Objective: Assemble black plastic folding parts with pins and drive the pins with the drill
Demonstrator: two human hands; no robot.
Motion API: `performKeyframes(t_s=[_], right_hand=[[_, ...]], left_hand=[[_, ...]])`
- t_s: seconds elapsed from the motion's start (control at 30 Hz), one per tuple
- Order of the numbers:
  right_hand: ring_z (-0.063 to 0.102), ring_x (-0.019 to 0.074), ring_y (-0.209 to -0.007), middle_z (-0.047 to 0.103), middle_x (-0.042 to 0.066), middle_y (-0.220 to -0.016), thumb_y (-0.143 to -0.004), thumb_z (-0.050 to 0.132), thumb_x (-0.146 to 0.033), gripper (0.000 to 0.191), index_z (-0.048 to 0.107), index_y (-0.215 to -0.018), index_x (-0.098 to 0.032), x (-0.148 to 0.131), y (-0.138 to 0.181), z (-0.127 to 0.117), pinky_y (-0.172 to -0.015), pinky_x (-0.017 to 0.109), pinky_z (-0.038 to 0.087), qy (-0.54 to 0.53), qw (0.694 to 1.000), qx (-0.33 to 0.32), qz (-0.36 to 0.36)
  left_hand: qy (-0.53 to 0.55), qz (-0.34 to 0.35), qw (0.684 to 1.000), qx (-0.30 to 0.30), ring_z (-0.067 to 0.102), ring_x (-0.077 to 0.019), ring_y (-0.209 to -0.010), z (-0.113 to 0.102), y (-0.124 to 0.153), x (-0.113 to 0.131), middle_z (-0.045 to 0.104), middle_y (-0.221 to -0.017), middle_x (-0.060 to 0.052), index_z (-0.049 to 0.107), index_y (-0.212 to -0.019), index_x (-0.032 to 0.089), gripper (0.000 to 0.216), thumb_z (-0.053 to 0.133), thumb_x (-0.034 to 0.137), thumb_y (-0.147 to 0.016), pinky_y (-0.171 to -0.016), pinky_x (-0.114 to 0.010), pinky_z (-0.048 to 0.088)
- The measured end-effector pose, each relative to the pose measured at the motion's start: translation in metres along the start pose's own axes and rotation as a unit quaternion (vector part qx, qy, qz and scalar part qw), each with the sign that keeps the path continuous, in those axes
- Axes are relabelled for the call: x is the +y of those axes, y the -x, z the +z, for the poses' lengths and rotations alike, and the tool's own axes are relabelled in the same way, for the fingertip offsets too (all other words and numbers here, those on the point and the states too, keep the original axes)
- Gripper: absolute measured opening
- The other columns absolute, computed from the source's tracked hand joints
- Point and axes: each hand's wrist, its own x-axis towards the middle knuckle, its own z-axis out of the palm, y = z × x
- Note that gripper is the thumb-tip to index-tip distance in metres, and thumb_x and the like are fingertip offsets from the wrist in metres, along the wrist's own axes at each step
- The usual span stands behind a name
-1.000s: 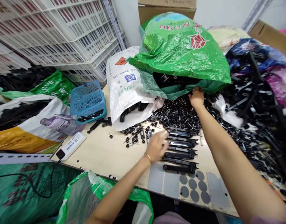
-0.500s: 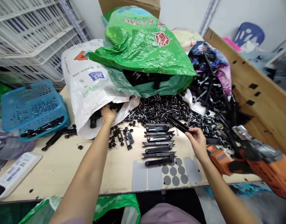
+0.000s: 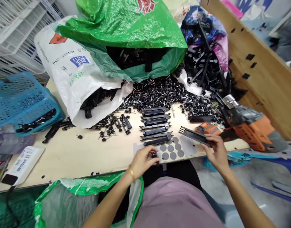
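My left hand's (image 3: 142,162) fingers are closed round a small dark piece (image 3: 154,154), mostly hidden by them, at the table's (image 3: 85,155) near edge. A loose pinch there could let it slip over the edge into my lap, or into the open sack (image 3: 75,185) below and left of those fingers. My right hand (image 3: 217,153) has thumb and fingers clamped on one end of a black bar (image 3: 195,136); its pronged end juts out to the left, unsupported. Held only by that end, the bar could tip or twist if my grip slackens.

Just left of the prongs, and beyond my left fingers, lies the row of tools (image 3: 156,126); a wide swing of the bar could knock it askew. Close beyond my right fingers sits the drill (image 3: 254,126), which a careless forearm could shove. Farther out, the heap of pins (image 3: 157,93) spreads under the mouth of the green bag (image 3: 126,28); if that bag sags or gets tugged, parts inside could spill among the pins and mix.
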Motion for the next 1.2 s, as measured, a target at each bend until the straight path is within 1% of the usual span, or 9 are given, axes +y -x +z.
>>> performKeyframes(t_s=[0.1,0.17,0.3,0.37,0.5,0.7,0.87,1.03,1.2], right_hand=[[0.050,0.0276,-0.107,0.051,0.012,-0.111,-0.081,0.057,-0.024,0.015,0.053,-0.096,-0.021,0.013,0.033,0.005,-0.091,0.050,0.043,0.147,0.987,-0.046,-0.050],[0.049,0.0277,-0.108,0.050,0.012,-0.112,-0.083,0.056,-0.027,0.014,0.052,-0.094,-0.020,0.014,0.045,0.016,-0.090,0.049,0.043,0.169,0.980,-0.085,-0.058],[0.045,0.0286,-0.115,0.048,0.016,-0.120,-0.084,0.055,-0.035,0.030,0.047,-0.108,-0.018,0.008,0.035,0.038,-0.095,0.048,0.041,0.179,0.983,-0.036,-0.014],[0.047,0.0300,-0.113,0.049,0.017,-0.117,-0.085,0.053,-0.038,0.036,0.045,-0.113,-0.017,0.009,0.019,0.047,-0.092,0.048,0.042,0.208,0.978,-0.028,0.023],[0.054,0.0292,-0.093,0.054,0.013,-0.097,-0.080,0.057,-0.039,0.033,0.049,-0.102,-0.015,0.019,-0.007,0.055,-0.078,0.042,0.047,0.275,0.949,-0.139,0.057],[0.053,0.0315,-0.092,0.056,0.014,-0.095,-0.080,0.057,-0.032,0.032,0.047,-0.106,-0.016,0.009,0.001,0.039,-0.074,0.042,0.047,0.336,0.928,-0.155,0.033],[0.051,0.0309,-0.100,0.056,0.015,-0.105,-0.086,0.048,-0.026,0.047,0.036,-0.131,-0.017,0.000,0.017,0.037,-0.083,0.046,0.047,0.263,0.949,-0.171,0.020],[0.046,0.0270,-0.116,0.049,0.015,-0.123,-0.084,0.045,-0.020,0.049,0.034,-0.132,-0.017,0.013,0.018,0.044,-0.097,0.047,0.042,0.145,0.977,-0.156,0.032],[0.048,0.0273,-0.115,0.053,0.015,-0.122,-0.081,0.044,-0.019,0.051,0.036,-0.132,-0.017,0.027,-0.003,0.051,-0.098,0.049,0.041,0.127,0.979,-0.156,0.017]], left_hand=[[-0.022,0.036,0.996,0.072,0.056,-0.0162,-0.080,0.068,-0.024,0.006,0.061,-0.086,-0.003,0.063,-0.095,0.018,0.018,0.061,0.030,-0.081,-0.075,-0.028,0.046],[-0.048,0.073,0.990,0.112,0.054,-0.0181,-0.088,0.103,-0.037,0.009,0.058,-0.090,-0.005,0.062,-0.100,0.018,0.019,0.055,0.027,-0.085,-0.080,-0.031,0.046],[-0.114,0.106,0.979,0.134,0.053,-0.0198,-0.090,0.140,-0.052,0.007,0.055,-0.094,-0.008,0.058,-0.110,0.018,0.024,0.048,0.026,-0.089,-0.082,-0.035,0.046],[-0.140,0.103,0.974,0.145,0.053,-0.0205,-0.090,0.147,-0.055,0.003,0.056,-0.094,-0.008,0.056,-0.113,0.017,0.026,0.046,0.027,-0.091,-0.082,-0.036,0.046],[-0.146,0.098,0.968,0.180,0.053,-0.0212,-0.092,0.152,-0.061,-0.003,0.056,-0.097,-0.009,0.051,-0.119,0.017,0.030,0.042,0.028,-0.093,-0.084,-0.037,0.046],[-0.165,0.093,0.960,0.208,0.054,-0.0203,-0.091,0.164,-0.080,0.004,0.053,-0.097,-0.009,0.047,-0.126,0.016,0.035,0.041,0.027,-0.093,-0.084,-0.035,0.047],[-0.268,0.067,0.942,0.189,0.054,-0.0222,-0.091,0.174,-0.094,0.014,0.055,-0.096,-0.010,0.045,-0.127,0.012,0.037,0.040,0.023,-0.092,-0.080,-0.035,0.047],[-0.311,0.065,0.936,0.154,0.055,-0.0215,-0.091,0.169,-0.103,0.018,0.056,-0.098,-0.009,0.045,-0.127,0.013,0.037,0.038,0.026,-0.094,-0.080,-0.034,0.045],[-0.296,0.013,0.946,0.136,0.058,-0.0202,-0.091,0.160,-0.120,0.023,0.055,-0.103,-0.010,0.043,-0.128,0.015,0.037,0.038,0.029,-0.094,-0.069,-0.028,0.047]])
